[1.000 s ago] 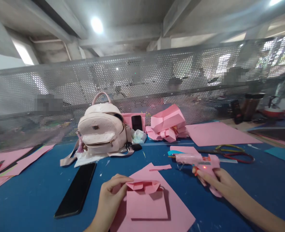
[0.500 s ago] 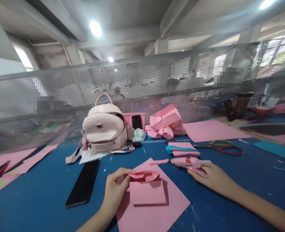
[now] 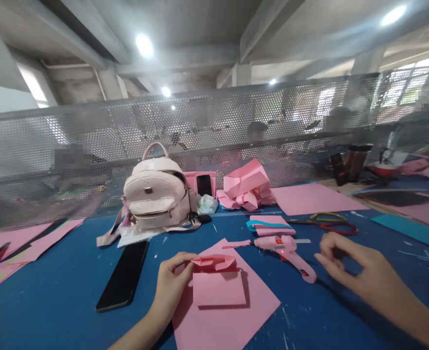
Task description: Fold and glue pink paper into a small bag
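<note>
My left hand (image 3: 176,277) pinches the upper left corner of a folded pink paper piece (image 3: 219,288), whose top opens in creased flaps. Beneath it a larger pink sheet (image 3: 250,316) lies at an angle on the table. To the right, a pink hot glue gun (image 3: 285,248) rests on its side with a small light showing and a glue stick out of its back; its nozzle touches or nearly touches a narrow pink strip (image 3: 236,244). My right hand (image 3: 352,267) hovers right of the glue gun's handle, fingers curled but apart, holding nothing.
A black phone (image 3: 123,276) lies left of my left hand. Behind stand a pale pink backpack (image 3: 156,192) and crumpled pink paper (image 3: 247,184). Scissors (image 3: 336,224) and a small pink packet with a blue band (image 3: 270,225) lie beyond the glue gun. A perforated metal screen (image 3: 214,121) closes the back.
My right hand has let go of the glue gun and drawn back to the right. The glue gun now lies on the table. My left hand keeps its pinch on the folded paper.
</note>
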`<state>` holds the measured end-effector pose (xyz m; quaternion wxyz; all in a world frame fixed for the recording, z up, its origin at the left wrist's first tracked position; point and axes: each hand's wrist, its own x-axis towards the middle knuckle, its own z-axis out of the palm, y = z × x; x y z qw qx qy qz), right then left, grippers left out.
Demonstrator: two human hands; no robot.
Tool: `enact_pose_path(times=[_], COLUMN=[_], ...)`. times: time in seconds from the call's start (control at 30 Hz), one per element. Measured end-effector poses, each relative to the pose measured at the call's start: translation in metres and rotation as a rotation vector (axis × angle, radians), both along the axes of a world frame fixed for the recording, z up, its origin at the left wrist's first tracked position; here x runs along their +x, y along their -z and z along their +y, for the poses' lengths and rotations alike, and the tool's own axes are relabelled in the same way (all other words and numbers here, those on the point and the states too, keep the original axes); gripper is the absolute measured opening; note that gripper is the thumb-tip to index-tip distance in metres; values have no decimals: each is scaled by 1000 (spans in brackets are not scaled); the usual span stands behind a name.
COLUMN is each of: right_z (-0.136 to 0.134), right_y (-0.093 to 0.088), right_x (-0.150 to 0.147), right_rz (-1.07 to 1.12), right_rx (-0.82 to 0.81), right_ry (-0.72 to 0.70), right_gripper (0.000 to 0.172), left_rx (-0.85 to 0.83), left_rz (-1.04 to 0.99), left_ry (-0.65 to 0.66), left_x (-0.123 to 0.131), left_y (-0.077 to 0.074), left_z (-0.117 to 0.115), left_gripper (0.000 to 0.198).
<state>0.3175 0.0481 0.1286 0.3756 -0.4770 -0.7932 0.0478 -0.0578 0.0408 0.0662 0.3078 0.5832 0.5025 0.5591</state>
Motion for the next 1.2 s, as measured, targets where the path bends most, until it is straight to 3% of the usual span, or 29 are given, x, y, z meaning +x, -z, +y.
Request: enact_pose_path(times=[0.07,0.13,0.23,0.4,0.47,0.63,0.8,1.0,1.2], right_z=[-11,-17,-14,11,18,25,25,17,2], right_y=[2,7,20,43,49,50,43,34,22], right_x=[-19,-44,-85,-134,-144,-152,-143,-136,-137], right_rz=[33,89,205,552,640,717,735,647,572], right_rx=[-110,-184,-335,-550,-560,-508,-450,-329,-281], right_ry=[-140,-186,-303,-387,-388,-358,-350,-433,-542], right_gripper=[12,7,29,30,31,30,18,9,12], left_rx=[-9,-14,-16,-34,-37,-37,29,313,476], left_rz=[-10,-22,-44,-109,-132,-120,-11,277,349], left_ry=[-1,2,8,32,48,110,148,221,189], left_x=[0,0,-1,-1,0,3,9,16,21], left_y=[1,2,3,5,7,6,-11,-38,-59], left_z=[0,0,1,2,3,3,-7,-30,-43], left_gripper=[16,15,13,14,14,12,17,36,15])
